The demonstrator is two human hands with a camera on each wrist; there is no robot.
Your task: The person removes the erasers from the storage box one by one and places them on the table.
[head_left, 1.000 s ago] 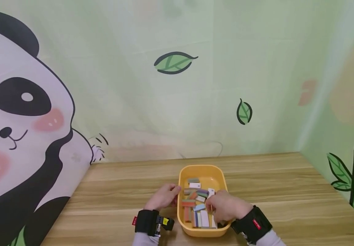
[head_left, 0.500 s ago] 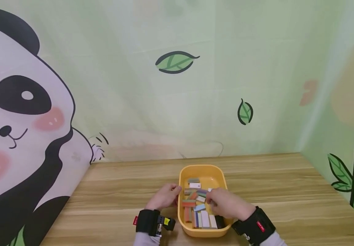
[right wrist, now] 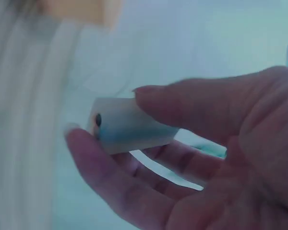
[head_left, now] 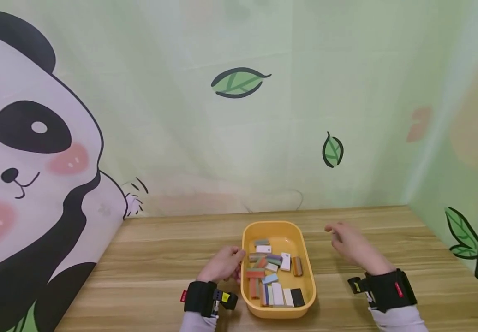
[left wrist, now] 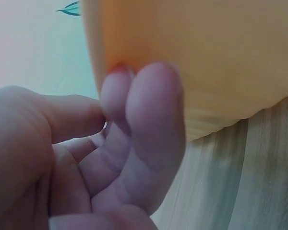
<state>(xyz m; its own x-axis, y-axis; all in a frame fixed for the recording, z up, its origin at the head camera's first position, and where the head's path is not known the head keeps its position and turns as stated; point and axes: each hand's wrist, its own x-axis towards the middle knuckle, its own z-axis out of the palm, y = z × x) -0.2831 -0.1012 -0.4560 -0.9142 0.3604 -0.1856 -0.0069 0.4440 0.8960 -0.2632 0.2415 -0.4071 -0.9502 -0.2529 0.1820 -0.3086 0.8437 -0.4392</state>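
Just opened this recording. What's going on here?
Someone's left hand holds the yellow tray at its left side on a wood-grain table. Small blocks of various colours lie in the tray, several lined up side by side at the near end. The right hand, to the right of the tray, pinches a pale block.

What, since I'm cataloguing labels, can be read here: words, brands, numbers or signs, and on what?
No text is readable.
Right wristband, red tag: pale marks, too small.
Left wristband, its own tag: too small.
Left wrist camera, yellow label: too small.
White blocks in the basket: tiny marks, unreadable.
Pale block in right hand: dark spot, blurred.
Backdrop, red mark: too faded.
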